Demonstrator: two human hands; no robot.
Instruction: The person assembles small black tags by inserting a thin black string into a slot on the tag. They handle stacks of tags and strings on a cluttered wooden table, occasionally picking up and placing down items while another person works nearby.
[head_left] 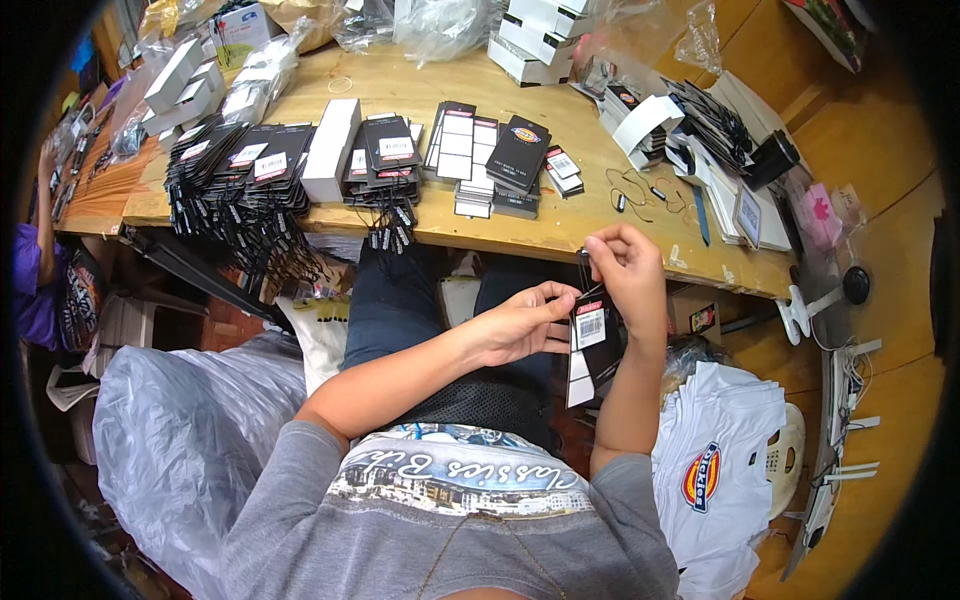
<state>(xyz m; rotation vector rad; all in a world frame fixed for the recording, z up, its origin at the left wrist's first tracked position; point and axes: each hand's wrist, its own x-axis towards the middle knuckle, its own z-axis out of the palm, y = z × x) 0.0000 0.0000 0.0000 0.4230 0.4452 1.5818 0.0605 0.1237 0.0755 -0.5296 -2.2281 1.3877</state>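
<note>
My left hand [528,322] pinches the top of a small set of hang tags [591,328] between thumb and fingers, in front of the table's edge. The tags hang down fanned apart: a black one with a white barcode sticker and red top, others black and white. Just above, my right hand [628,262] is closed on the looped black tag string [586,270], which runs up from the tags and is drawn taut. On the table nearest to my hands lie several loose strings [640,198] with small black seals.
Stacks of black tags [262,168] with strings hanging over the edge, a white box [333,150] and more tag piles [518,156] line the wooden table [400,82]. White printed T-shirts [715,470] are piled at right. Grey plastic wrap [180,450] bulges at left, near another person's purple sleeve [35,265].
</note>
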